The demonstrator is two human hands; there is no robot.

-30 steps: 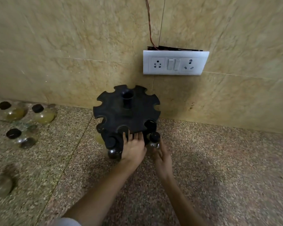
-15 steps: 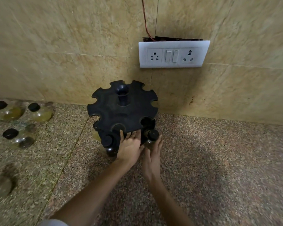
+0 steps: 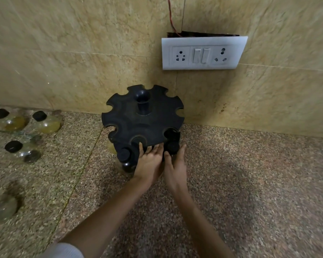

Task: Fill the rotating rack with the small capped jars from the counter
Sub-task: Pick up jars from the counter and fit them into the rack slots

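Note:
The black rotating rack stands on the speckled counter against the wall, its notched top disc bare. My left hand reaches under the disc's front edge with straight fingers touching the lower tier. Beside it, my right hand holds a small black-capped jar between thumb and fingers at a front-right notch of the lower tier. Another capped jar sits in the lower tier at the front left. The jar bodies are mostly hidden by the disc and my hands.
Several black-capped glass jars lie on the counter at the left: two by the wall, one nearer, one at the left edge. A white socket plate is on the tiled wall above.
My right hand has moved the jar a little closer in towards the rack beside my left hand. The left hand stays at the rack's front.

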